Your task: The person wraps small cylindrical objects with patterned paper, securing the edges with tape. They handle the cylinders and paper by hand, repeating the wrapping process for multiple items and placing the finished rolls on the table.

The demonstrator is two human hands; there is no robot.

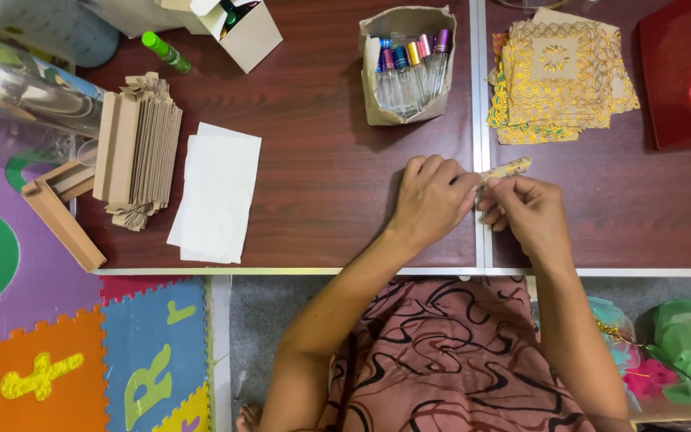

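Both my hands meet over the dark brown table (pixel 321 184) near its front edge. My left hand (pixel 431 200) and my right hand (pixel 525 210) pinch a small slim object wrapped in gold-patterned covering (pixel 507 169), whose tip sticks out above my fingers. Behind them stands a paper box of small glass roller bottles (pixel 407 66) with coloured caps. A stack of gold and yellow ornate square pieces (pixel 557 80) lies at the back right.
White paper sheets (pixel 216 194) lie left of centre beside a stack of folded brown cardboard pieces (pixel 137 148). A green-capped bottle (pixel 165 52) and a white box (pixel 237 28) sit at the back. A red stool (pixel 685 68) stands at the right. Foam puzzle mats (pixel 81 360) cover the floor.
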